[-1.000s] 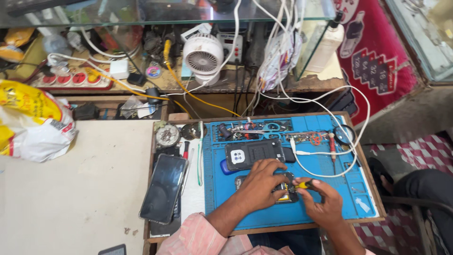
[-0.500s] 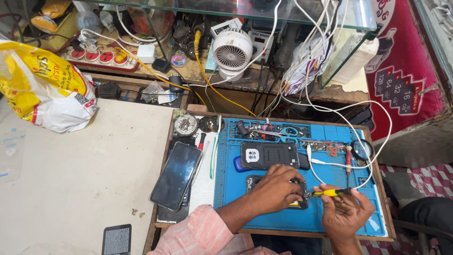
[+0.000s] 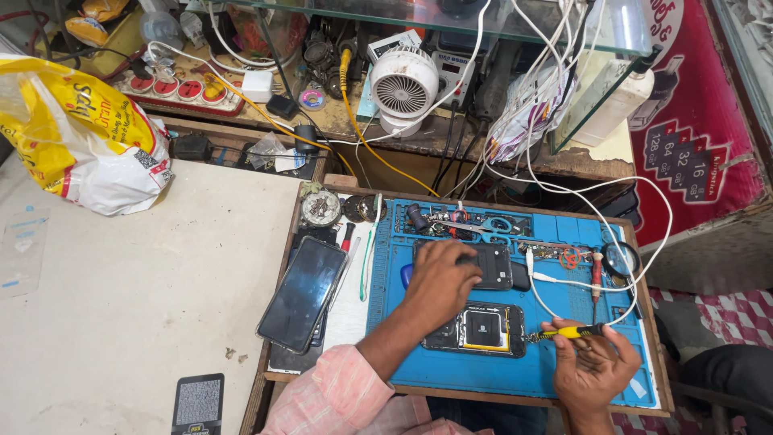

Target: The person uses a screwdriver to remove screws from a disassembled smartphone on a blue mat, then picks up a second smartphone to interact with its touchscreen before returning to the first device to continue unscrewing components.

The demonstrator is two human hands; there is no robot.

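Note:
An opened phone [image 3: 483, 330] lies back-off on the blue work mat [image 3: 564, 379], its insides and a yellow-edged part showing. My right hand [image 3: 594, 366] holds a yellow-handled screwdriver [image 3: 568, 331] with the tip pointing at the phone's right edge. My left hand [image 3: 439, 278] reaches over the mat and rests on a black phone back cover [image 3: 491, 264] lying above the opened phone. A pink sleeve covers my left forearm.
A dark phone [image 3: 302, 292] lies face up left of the mat. Scissors [image 3: 483, 228], tweezers and small parts fill the mat's top tray. White cables [image 3: 596, 282] loop across the right side. A small white fan [image 3: 404, 84], a power strip [image 3: 181, 93] and a yellow-white plastic bag [image 3: 80, 137] stand behind.
My left hand moved up from the opened phone onto the black cover above it. My right hand stayed at the right with the screwdriver. The camera moved closer and shifted left.

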